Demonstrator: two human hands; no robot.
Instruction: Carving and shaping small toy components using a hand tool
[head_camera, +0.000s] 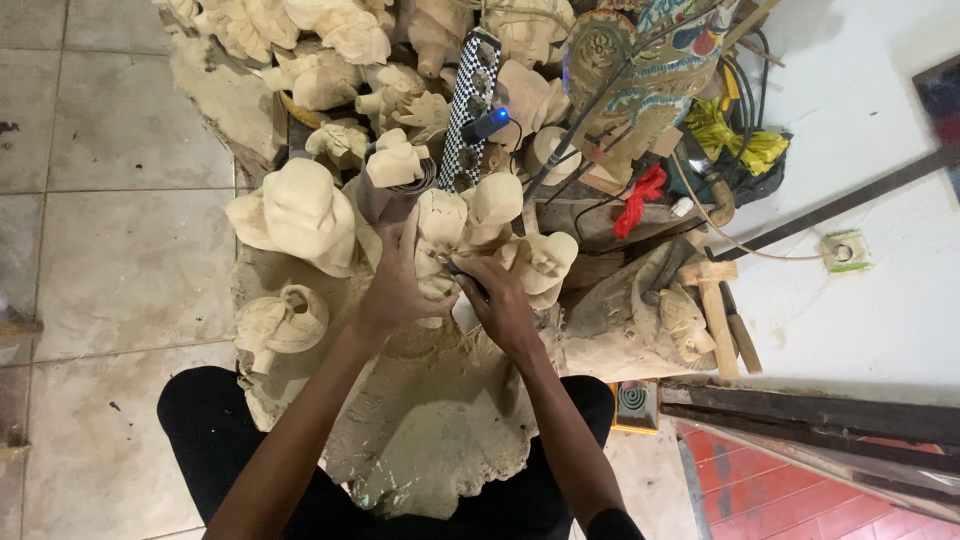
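My left hand (392, 282) grips a pale carved wooden figure (440, 228) that rests on a dusty cloth (440, 420) over my lap. Close beside it, my right hand (505, 305) is closed around a small dark-handled carving tool (462, 274) whose tip touches the figure. Part of the figure is hidden behind my fingers.
Several pale wooden carvings (300, 210) are piled ahead and to the left. A black-and-white power strip (470, 100) lies among them, with a painted carved piece (640, 70), cables, red cloth (640, 198) and a wooden mallet (715, 310) to the right. Tiled floor lies left.
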